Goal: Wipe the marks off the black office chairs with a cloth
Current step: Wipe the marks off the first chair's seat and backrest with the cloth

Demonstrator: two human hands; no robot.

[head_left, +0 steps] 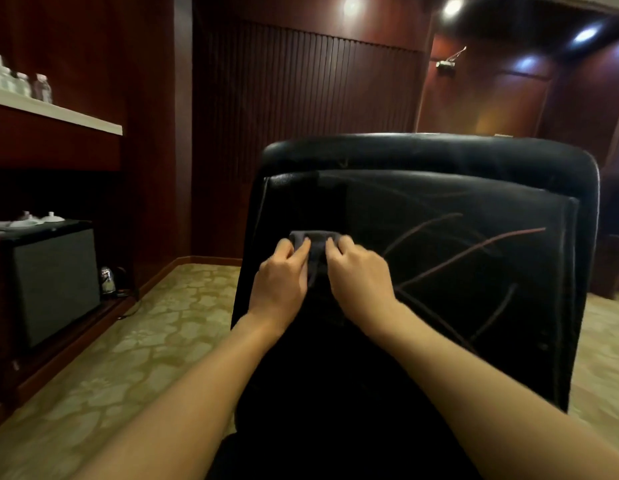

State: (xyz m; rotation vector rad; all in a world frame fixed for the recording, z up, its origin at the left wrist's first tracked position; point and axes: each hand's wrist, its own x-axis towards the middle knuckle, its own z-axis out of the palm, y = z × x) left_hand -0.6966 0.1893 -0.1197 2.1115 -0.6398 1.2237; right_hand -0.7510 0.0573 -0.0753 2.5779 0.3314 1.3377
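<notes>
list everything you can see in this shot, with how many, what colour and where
office chair: one, black, centre, back facing the camera
marks: several lines, reddish, right part of the chair back
cloth: one, dark grey, on the chair back, left of the marks
bottles: several, clear, shelf at upper left
kettle: one, silver, floor at left
cabinet: one, dark, left
carpet: beige, patterned
left hand: holds the cloth
right hand: holds the cloth

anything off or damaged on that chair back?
Yes: reddish scrawled lines cross the right side of the black chair back. Left of the cloth, held by both hands, looks mark-free. No tears visible.
</notes>
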